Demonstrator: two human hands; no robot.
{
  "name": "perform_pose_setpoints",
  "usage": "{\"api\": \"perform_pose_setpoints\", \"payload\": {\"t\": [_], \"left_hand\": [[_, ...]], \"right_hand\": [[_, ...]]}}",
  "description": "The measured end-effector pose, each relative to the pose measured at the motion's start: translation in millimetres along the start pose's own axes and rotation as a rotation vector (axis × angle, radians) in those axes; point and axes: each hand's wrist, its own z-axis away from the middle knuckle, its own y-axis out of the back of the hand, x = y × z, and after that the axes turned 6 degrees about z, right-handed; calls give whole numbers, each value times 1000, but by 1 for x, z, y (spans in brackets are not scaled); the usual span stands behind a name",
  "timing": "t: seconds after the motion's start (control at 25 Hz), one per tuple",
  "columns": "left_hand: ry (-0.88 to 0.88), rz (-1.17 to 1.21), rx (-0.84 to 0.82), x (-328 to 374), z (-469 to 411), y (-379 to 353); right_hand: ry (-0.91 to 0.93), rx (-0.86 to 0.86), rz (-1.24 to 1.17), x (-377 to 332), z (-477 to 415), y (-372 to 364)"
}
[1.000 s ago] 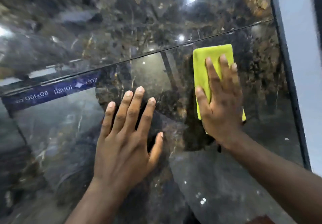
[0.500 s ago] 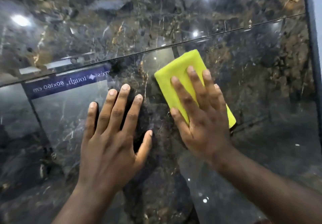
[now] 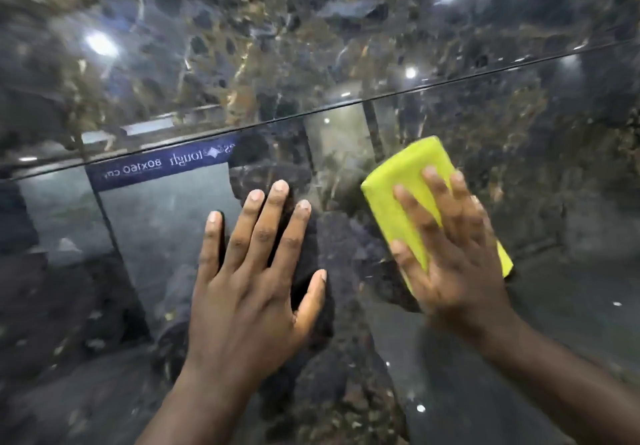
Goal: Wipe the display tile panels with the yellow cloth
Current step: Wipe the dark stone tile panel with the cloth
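A glossy dark marble display tile panel [image 3: 554, 154] fills the view, with a thin seam running across it from lower left to upper right. The folded yellow cloth [image 3: 398, 181] lies flat on the lower panel, right of centre. My right hand [image 3: 450, 247] presses on the cloth with straight, spread fingers. My left hand [image 3: 256, 271] rests flat on the panel beside it, fingers spread, holding nothing. The cloth's lower part is hidden under my right hand.
A second tile panel [image 3: 242, 29] sits above the seam. A blue label strip [image 3: 162, 166] reading "tough 80x160 cm" in mirror writing shows just below the seam at left. Ceiling lights and room shapes reflect in the shiny surface.
My right hand has slid the cloth leftward along the lower panel, closer to my left hand. The left hand has stayed flat in place. The view has shifted right to left across the panel.
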Motion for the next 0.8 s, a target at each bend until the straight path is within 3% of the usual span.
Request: {"api": "perform_pose_setpoints", "payload": {"t": [0.12, 0.32, 0.52, 0.6, 0.72, 0.8], "left_hand": [[-21, 12, -17, -38, 18, 12], [6, 51, -11, -93, 57, 33], [-47, 46, -50, -151, 97, 53], [-60, 51, -55, -162, 99, 56], [-30, 41, -44, -177, 111, 62], [-4, 13, -23, -188, 125, 64]], "right_hand": [[-345, -10, -48, -54, -49, -2], [0, -57, -1, -141, 12, -14], [-358, -19, -74, -180, -31, -14], [-303, 17, -28, -212, -48, -15], [-70, -57, -14, -257, 2, -24], [-60, -53, -54, -255, 8, -23]]}}
